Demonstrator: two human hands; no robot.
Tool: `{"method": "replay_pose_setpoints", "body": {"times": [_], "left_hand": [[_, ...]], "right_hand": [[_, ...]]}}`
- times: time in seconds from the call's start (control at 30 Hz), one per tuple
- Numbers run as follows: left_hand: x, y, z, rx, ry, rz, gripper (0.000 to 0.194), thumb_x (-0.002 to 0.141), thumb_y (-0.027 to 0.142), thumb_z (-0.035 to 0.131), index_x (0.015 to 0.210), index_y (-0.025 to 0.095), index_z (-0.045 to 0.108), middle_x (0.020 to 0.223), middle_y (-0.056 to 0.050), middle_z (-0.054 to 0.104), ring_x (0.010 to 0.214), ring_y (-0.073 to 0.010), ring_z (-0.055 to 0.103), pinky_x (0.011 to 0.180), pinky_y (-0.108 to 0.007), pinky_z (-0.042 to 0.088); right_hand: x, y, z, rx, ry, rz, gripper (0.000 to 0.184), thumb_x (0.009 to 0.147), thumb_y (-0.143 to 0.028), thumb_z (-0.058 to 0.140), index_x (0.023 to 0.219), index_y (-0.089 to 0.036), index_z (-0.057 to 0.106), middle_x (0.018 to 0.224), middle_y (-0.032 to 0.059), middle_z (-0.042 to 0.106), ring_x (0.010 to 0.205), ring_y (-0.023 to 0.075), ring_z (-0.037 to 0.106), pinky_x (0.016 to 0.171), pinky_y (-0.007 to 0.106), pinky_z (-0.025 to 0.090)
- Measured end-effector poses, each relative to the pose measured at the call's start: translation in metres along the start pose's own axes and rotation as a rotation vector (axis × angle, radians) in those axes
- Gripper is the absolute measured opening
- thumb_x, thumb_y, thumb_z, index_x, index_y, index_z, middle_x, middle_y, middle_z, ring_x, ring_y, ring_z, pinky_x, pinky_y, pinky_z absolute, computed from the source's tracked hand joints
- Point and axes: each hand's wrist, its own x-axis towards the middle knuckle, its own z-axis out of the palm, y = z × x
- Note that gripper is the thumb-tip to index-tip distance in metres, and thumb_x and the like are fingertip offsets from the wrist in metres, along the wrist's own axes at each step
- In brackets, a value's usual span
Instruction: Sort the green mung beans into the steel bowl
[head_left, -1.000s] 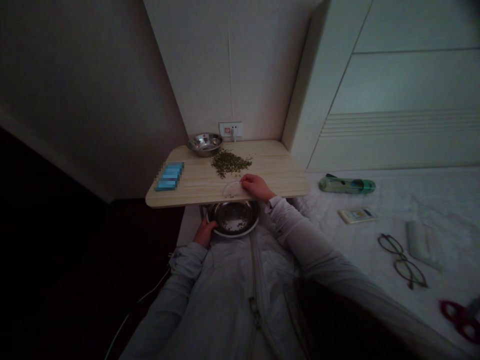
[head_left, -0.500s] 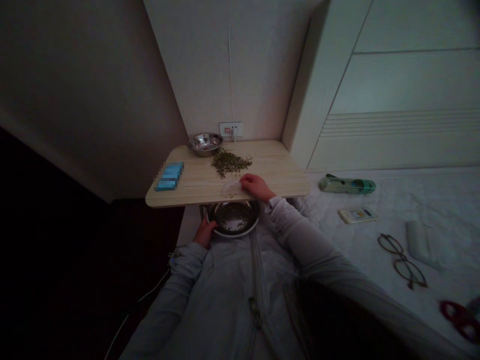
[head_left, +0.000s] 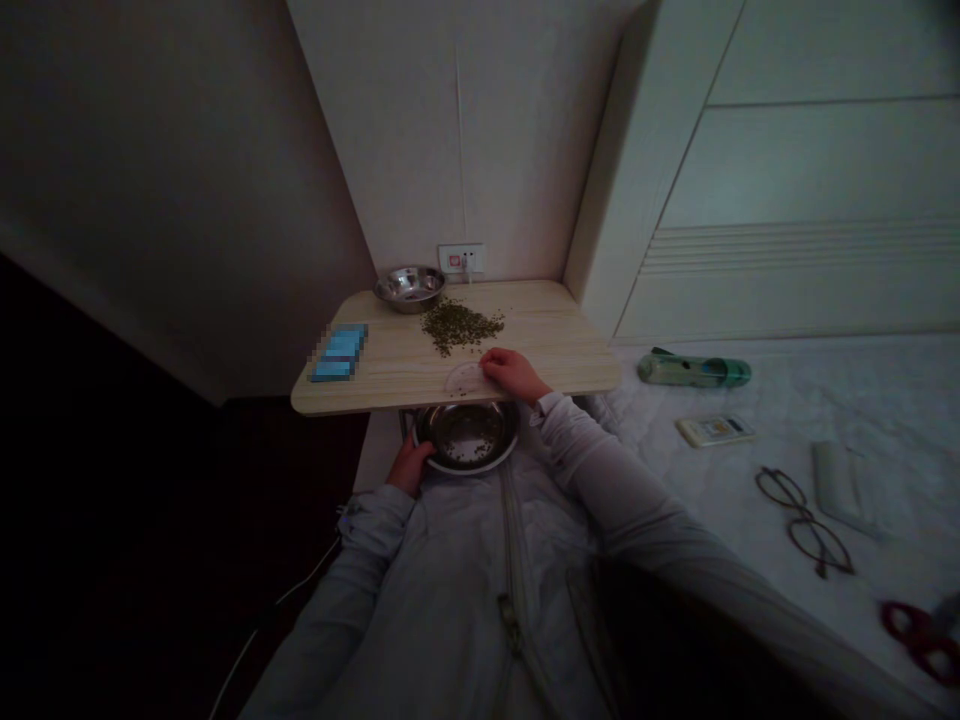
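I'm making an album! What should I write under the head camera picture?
Left hand holds a metal bowl; right hand holds a pale disc near scattered green grains.

Over there, a green heap (head_left: 459, 325) and a steel bowl (head_left: 412, 307) are blocking the middle and back left of the surface (head_left: 559, 335); its right is lying open.

The right hand (head_left: 516, 375) pinches the edge of a pale disc (head_left: 461, 376), which spreads left of its fingertips; a heap of small green grains (head_left: 459, 325) lies just beyond them; the left hand (head_left: 411, 467) hooks its thumb over a steel bowl (head_left: 510, 440), small bits (head_left: 481, 451) scattered inside, right of that thumb.
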Motion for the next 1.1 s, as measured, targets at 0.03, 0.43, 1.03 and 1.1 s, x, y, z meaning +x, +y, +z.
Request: {"method": "replay_pose_setpoints", "body": {"times": [0.03, 0.43, 1.03, 1.1], "left_hand": [[-0.0002, 0.0003, 0.0002, -0.004, -0.006, -0.003, 0.042, 0.048, 0.010, 0.050, 0.089, 0.017, 0.052, 0.066, 0.001, 0.059, 0.070, -0.0172, 0.058, 0.062, -0.027, 0.044], [-0.0049, 0.0041, 0.0027, -0.015, -0.007, 0.005, 0.036, 0.048, 0.010, 0.050, 0.083, 0.017, 0.051, 0.068, 0.001, 0.059, 0.069, -0.0161, 0.057, 0.061, -0.025, 0.044], [-0.0047, 0.0037, 0.0026, -0.018, -0.005, 0.003, 0.042, 0.049, 0.009, 0.049, 0.090, 0.016, 0.052, 0.069, 0.000, 0.061, 0.073, -0.0178, 0.058, 0.062, -0.026, 0.045], [-0.0053, 0.0040, 0.0028, -0.023, -0.008, 0.003, 0.042, 0.049, 0.008, 0.049, 0.090, 0.016, 0.052, 0.069, 0.000, 0.061, 0.074, -0.0181, 0.058, 0.063, -0.026, 0.045]], "right_hand": [[0.0000, -0.0002, -0.0001, -0.004, -0.001, 0.001, 0.018, 0.064, -0.025, 0.044, 0.072, -0.015, 0.057, 0.060, -0.0019, 0.057, 0.056, 0.0079, 0.046, 0.057, 0.020, 0.033], [-0.0011, -0.0036, -0.0001, -0.060, -0.027, 0.007, 0.019, 0.064, -0.025, 0.046, 0.075, -0.016, 0.058, 0.064, -0.0016, 0.059, 0.057, 0.0079, 0.047, 0.055, 0.020, 0.033], [0.0015, 0.0027, 0.0028, 0.066, 0.061, 0.024, 0.018, 0.062, -0.022, 0.045, 0.074, -0.015, 0.056, 0.060, -0.0015, 0.057, 0.055, 0.0074, 0.046, 0.056, 0.021, 0.035], [0.0015, 0.0025, 0.0030, 0.046, 0.053, 0.020, 0.018, 0.062, -0.022, 0.045, 0.075, -0.015, 0.056, 0.062, -0.0010, 0.058, 0.056, 0.0078, 0.047, 0.056, 0.021, 0.035]]}}
